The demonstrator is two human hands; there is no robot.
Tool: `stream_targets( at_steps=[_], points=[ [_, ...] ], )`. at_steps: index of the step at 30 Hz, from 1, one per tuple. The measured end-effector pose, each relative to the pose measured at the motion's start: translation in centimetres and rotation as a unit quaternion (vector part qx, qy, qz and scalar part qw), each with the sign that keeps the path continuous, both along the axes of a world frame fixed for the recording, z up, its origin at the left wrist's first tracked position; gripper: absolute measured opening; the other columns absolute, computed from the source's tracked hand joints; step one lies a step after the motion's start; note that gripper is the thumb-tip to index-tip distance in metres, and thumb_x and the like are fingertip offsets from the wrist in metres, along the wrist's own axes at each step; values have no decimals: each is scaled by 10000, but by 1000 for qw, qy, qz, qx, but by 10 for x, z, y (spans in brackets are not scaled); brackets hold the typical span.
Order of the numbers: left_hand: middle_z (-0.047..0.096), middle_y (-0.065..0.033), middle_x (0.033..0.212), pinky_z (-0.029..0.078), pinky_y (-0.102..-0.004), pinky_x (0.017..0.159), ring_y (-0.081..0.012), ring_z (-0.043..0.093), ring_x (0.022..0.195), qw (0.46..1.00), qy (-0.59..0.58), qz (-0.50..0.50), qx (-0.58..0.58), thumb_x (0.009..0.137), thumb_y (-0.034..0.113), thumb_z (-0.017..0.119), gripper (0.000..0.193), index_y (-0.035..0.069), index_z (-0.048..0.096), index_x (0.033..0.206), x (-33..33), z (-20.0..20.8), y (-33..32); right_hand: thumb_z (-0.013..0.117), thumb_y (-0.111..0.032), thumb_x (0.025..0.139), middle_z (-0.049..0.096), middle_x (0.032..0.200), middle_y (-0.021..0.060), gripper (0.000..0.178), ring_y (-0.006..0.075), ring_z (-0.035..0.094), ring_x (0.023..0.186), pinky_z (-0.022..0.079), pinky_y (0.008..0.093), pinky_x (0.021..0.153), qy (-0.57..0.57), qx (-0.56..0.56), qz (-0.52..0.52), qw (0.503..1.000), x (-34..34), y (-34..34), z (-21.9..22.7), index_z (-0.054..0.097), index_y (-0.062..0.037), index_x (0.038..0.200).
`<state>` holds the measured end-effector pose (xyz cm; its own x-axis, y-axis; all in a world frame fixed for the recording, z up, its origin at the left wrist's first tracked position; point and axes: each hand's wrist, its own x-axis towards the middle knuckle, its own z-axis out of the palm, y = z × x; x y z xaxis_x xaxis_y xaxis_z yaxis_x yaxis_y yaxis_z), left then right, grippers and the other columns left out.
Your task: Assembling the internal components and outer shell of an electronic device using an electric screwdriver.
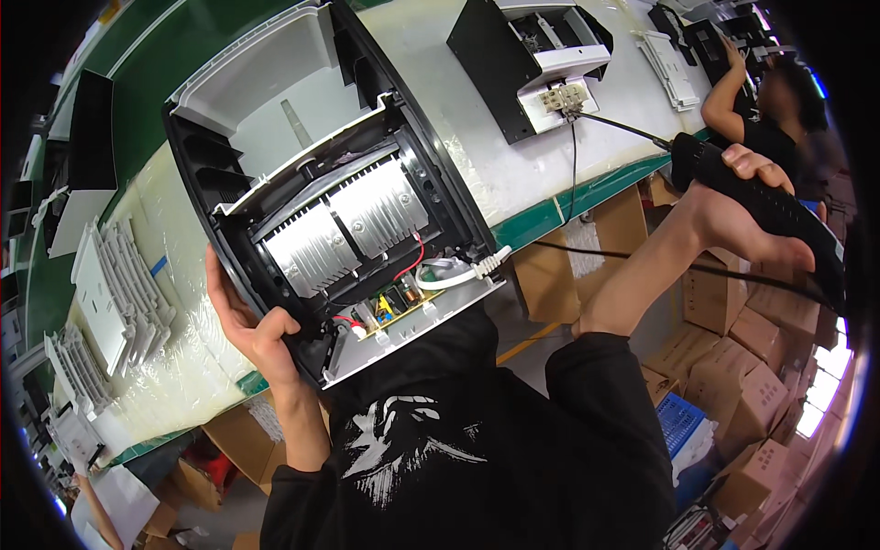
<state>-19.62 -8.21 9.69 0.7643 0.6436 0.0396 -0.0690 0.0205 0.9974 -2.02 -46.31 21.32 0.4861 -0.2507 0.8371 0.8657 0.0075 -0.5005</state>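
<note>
An opened heater housing (321,192) in black and white lies on the bench, showing two finned silver plates, red wires and a small circuit board near its lower edge. My left hand (257,330) grips the lower left corner of this housing. My right hand (733,206) is raised off to the right, clear of the bench edge, closed around a black powered screwdriver (770,206) whose thin bit points left toward the bench. A black cable trails from the tool.
A second opened unit (536,60) sits further along the bench (513,156). Stacks of white plastic panels (119,293) lie at the left. Cardboard boxes (752,367) fill the floor on the right. Another person (770,110) works at the upper right.
</note>
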Motion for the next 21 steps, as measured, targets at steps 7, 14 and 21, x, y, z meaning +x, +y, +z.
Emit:
stream_targets(
  at_steps=[7, 14, 21],
  points=[
    [388, -166, 1453, 328, -250, 1055, -256, 410, 1312, 1000, 24, 1, -3, 425, -38, 455, 1014, -17, 360, 1433, 1, 7, -3, 209, -911, 747, 548, 669, 118, 967, 236, 524, 535, 450, 335, 554, 17, -48, 136, 989, 31, -17, -4, 561, -17, 853],
    [416, -154, 1417, 359, -244, 1019, -250, 439, 1269, 1000, 4, -1, 18, 429, -34, 467, 1005, -18, 361, 1428, 0, 0, 4, 557, -407, 957, 519, 600, 4, 356, 86, 503, 435, 406, 210, 377, 158, -23, -93, 983, 55, 105, 44, 525, -53, 983],
    [458, -143, 1346, 417, -254, 933, -242, 486, 1174, 999, -26, -31, -37, 480, -51, 498, 944, -20, 359, 1413, 1, -3, 4, 560, -399, 957, 503, 600, -24, 328, 79, 492, 434, 403, 208, 383, 198, -116, -74, 970, 88, 123, 35, 541, -72, 940]
  ],
)
